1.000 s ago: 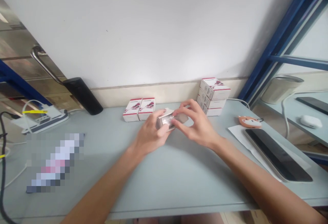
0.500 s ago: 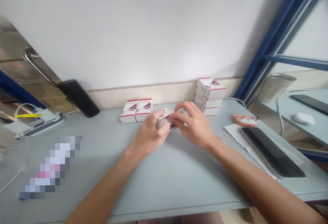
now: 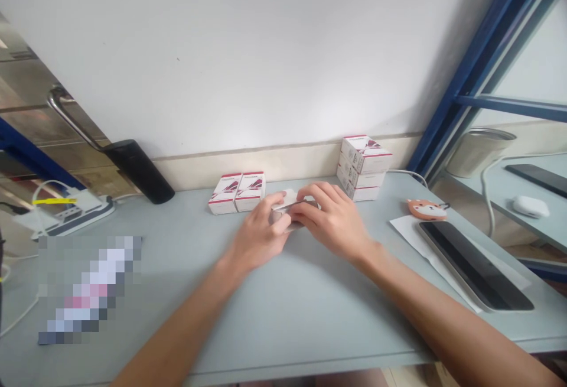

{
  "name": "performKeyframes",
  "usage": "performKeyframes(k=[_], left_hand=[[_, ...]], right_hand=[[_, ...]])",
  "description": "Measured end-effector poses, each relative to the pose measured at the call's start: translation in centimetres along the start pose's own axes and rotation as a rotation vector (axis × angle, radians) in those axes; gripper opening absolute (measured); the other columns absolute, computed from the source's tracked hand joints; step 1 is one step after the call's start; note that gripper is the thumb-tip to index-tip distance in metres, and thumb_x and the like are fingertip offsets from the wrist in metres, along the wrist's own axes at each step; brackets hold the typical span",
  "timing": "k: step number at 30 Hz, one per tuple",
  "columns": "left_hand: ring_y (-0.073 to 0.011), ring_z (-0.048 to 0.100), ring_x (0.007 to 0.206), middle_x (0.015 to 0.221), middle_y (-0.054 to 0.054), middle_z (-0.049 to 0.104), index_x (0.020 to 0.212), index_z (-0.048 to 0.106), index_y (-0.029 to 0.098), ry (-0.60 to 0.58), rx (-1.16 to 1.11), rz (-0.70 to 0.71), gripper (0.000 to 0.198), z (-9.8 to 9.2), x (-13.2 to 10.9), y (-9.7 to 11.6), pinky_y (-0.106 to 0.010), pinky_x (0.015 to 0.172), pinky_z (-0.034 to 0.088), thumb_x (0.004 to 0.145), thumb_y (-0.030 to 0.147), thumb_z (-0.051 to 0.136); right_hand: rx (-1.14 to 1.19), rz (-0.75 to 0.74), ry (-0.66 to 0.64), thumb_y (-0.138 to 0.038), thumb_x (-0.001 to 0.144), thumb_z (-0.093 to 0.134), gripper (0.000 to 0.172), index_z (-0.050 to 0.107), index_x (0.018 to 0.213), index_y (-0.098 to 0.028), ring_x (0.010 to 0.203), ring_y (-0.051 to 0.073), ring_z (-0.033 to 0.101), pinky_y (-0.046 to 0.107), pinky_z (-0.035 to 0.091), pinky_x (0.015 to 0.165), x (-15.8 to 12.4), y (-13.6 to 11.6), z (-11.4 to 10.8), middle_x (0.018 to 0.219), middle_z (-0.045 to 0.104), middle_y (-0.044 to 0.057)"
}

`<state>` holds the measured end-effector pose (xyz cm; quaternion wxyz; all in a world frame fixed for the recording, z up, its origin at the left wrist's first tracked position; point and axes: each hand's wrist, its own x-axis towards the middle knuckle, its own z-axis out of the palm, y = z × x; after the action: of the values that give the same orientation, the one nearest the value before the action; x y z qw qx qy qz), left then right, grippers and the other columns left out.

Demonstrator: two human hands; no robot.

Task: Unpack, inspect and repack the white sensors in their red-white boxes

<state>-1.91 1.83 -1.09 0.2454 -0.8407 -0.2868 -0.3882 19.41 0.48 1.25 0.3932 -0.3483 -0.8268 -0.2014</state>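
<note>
— Pale blue desk (image 3: pixel 283 322) against a white wall, and all the action sits toward the back of it. What's in play?

— Small packet (image 3: pixel 283 214), pale with a shiny silver face, mostly hidden by fingers. The left hand (image 3: pixel 260 233) pinches it from one side, the right hand (image 3: pixel 332 220) curls over it from the other. Both are gripping, neither has let go. Whether it touches the desk, I can't tell.

— Where's the danger?

— That slick face! A loose pinch could let the packet slip and drop. It's also right beside the pair of boxes (image 3: pixel 236 192), so a stray left knuckle could shove them.

— And on the right?

— Stack of boxes (image 3: pixel 363 168), tall and near those fingers. One careless bump could topple it toward the fox-shaped tag (image 3: pixel 427 210) and the dark tablet (image 3: pixel 476 266).
</note>
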Motion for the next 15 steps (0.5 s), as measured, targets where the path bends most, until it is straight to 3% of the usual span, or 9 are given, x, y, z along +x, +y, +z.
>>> performKeyframes(k=[4,8,15], left_hand=[[-0.0246,0.072,0.115,0.129,-0.011,0.062,0.109,0.062,0.024,0.017,-0.051,-0.059,0.026,-0.05,0.49,0.1,-0.035,0.084,0.067,0.089,0.019,0.078],[-0.0255,0.073,0.113,0.126,-0.011,0.065,0.1,0.059,0.023,0.056,-0.017,-0.056,0.026,-0.38,0.84,-0.11,-0.037,0.088,0.067,0.087,0.022,0.081],[-0.0261,0.071,0.119,0.133,-0.014,0.064,0.131,0.051,0.027,0.106,-0.062,0.111,0.054,-0.73,1.06,-0.06,-0.042,0.095,0.065,0.087,0.011,0.078]], right_hand=[[-0.032,0.047,0.082,-0.029,0.107,0.06,0.015,0.075,0.101,-0.027,0.1,0.021,0.062,0.036,0.044,0.079,0.18,0.39,-0.19,0.108,0.074,0.005],[-0.061,0.141,0.074,-0.032,0.106,0.061,0.016,0.076,0.104,-0.029,0.103,0.023,0.062,0.038,0.046,0.082,0.56,0.03,-0.63,0.114,0.073,0.006],[-0.084,0.256,-0.03,-0.021,0.1,0.064,0.015,0.077,0.097,-0.027,0.105,0.028,0.061,0.04,0.043,0.075,0.2,0.19,-0.2,0.117,0.074,0.007]])
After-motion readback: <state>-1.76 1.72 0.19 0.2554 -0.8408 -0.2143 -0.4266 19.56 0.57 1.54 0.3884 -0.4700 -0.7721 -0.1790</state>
